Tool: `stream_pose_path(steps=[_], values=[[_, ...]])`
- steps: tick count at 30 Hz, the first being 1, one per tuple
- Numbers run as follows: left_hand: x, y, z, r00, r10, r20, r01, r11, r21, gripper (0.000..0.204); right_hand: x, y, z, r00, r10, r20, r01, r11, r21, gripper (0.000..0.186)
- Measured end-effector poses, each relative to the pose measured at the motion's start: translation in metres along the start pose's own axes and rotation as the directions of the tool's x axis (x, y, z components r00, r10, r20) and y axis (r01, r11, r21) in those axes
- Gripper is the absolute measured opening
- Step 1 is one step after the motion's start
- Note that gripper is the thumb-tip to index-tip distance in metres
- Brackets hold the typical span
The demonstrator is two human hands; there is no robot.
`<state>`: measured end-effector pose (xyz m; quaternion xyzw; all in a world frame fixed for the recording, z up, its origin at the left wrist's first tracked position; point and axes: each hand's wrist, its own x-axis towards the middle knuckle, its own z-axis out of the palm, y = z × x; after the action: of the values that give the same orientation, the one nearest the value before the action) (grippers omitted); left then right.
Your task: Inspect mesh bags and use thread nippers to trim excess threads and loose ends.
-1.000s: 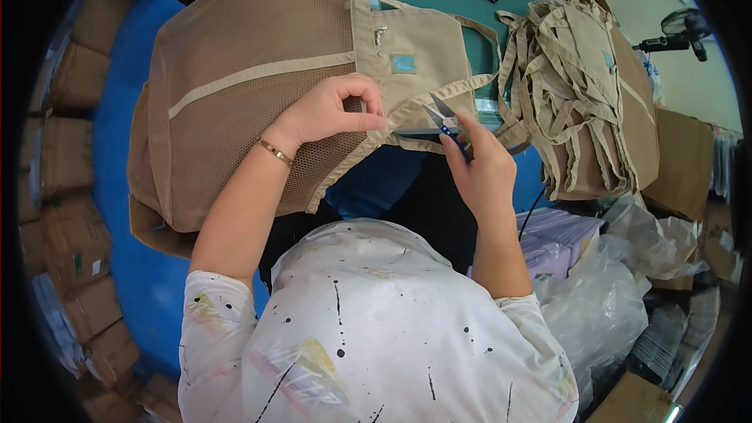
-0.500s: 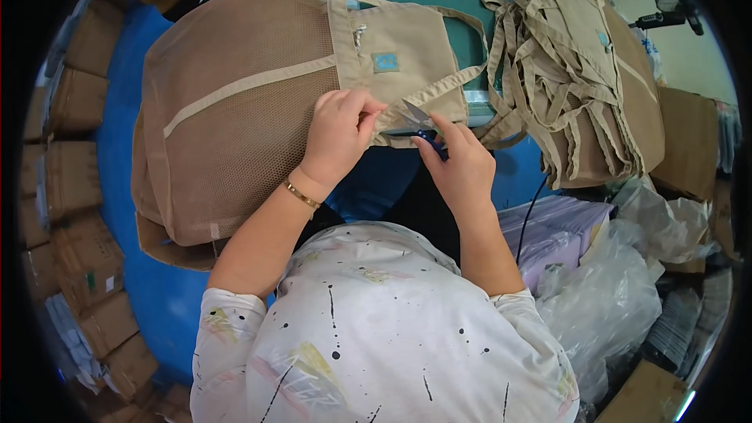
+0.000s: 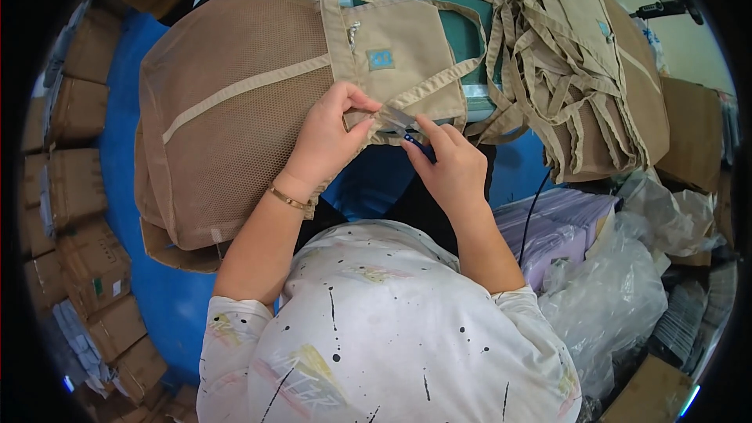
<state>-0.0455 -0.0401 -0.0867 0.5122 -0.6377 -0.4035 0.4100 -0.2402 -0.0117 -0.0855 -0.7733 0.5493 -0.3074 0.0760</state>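
The left hand [image 3: 329, 129] pinches the tan mesh vest's [image 3: 251, 110] lower hem taut at twelve o'clock of her lap so the right hand [image 3: 450, 164], closed around small blue-handled snips [image 3: 407, 129], can reach the edge, a pile of finished vests [image 3: 580, 70] at two o'clock.

Left hand [image 3: 329, 137] now pinches the vest [image 3: 235, 117] hem nearer the right hand [image 3: 450, 168], snips [image 3: 407, 129] blades between their fingertips

A small blue square label [image 3: 381, 59] is sewn on the tan bag. Brown boxes [image 3: 74, 188] are stacked at the left, clear plastic bags [image 3: 611, 305] at the right.
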Motion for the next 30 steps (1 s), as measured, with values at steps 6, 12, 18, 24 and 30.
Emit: stream_pose_path(steps=[6, 12, 18, 24, 30], values=[[-0.0007, -0.0003, -0.0028, 0.999, 0.023, 0.048, -0.023, 1.0, -0.006, 0.029, -0.0003, -0.0026, 0.0029, 1.0, -0.009, 0.006, 0.009, 1.0, -0.007, 0.04], [-0.0012, -0.0002, -0.0035, 0.999, 0.024, 0.047, -0.024, 1.0, -0.004, 0.03, -0.0002, -0.0011, 0.0037, 1.0, -0.007, -0.016, 0.007, 1.0, -0.025, 0.039], [-0.0016, -0.0013, -0.0037, 0.998, 0.052, 0.047, -0.053, 0.998, 0.017, 0.031, -0.0004, -0.0025, 0.0031, 0.998, -0.045, -0.04, 0.044, 0.999, -0.029, 0.038], [-0.0013, -0.0031, -0.0041, 0.998, 0.05, 0.049, -0.052, 0.998, 0.033, 0.031, 0.0004, -0.0013, 0.0063, 0.998, -0.045, -0.044, 0.044, 0.999, -0.024, 0.038], [-0.0018, -0.0028, -0.0047, 0.997, 0.055, 0.047, -0.057, 0.997, 0.052, 0.031, -0.0007, 0.0007, 0.0086, 0.997, -0.031, -0.07, 0.031, 1.0, 0.004, 0.037]])
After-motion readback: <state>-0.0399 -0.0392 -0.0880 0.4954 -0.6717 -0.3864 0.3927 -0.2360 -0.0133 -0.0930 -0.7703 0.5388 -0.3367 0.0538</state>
